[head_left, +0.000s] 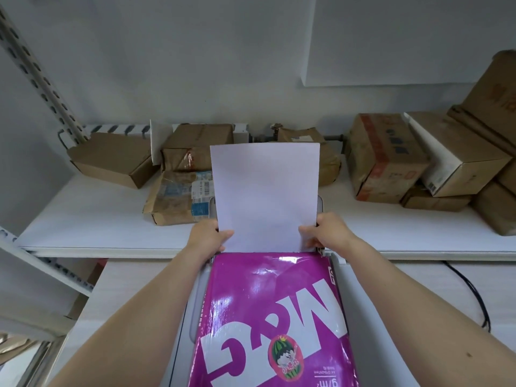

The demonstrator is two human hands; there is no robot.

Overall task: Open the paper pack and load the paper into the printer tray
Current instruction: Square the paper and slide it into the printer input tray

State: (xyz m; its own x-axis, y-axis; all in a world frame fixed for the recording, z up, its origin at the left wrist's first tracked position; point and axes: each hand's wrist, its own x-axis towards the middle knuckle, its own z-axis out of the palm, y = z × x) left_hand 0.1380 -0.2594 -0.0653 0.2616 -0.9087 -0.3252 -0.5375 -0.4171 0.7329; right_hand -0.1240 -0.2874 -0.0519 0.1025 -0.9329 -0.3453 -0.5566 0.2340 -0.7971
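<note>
White shelf (pixel 92 219) along the back wall carries a row of cardboard boxes (pixel 385 157) and taped parcels; that is all I note of the surroundings from the head view, the only one supplied. Nearer the camera, the purple paper pack (pixel 273 317) lies on top of the printer (pixel 351 317), its far end open toward the shelf. White paper (pixel 265 191) stands upright at that end, seemingly against the rear tray support (pixel 320 203), most of which is hidden. My left hand (pixel 208 236) pinches the lower left edge of the paper, thumb in front; my right hand (pixel 325 233) pinches the lower right edge likewise. I judge the step to be seating the paper. Recommended: keep both grips level, square the edges, lower straight without buckling, and check the side guides, which I cannot see.
</note>
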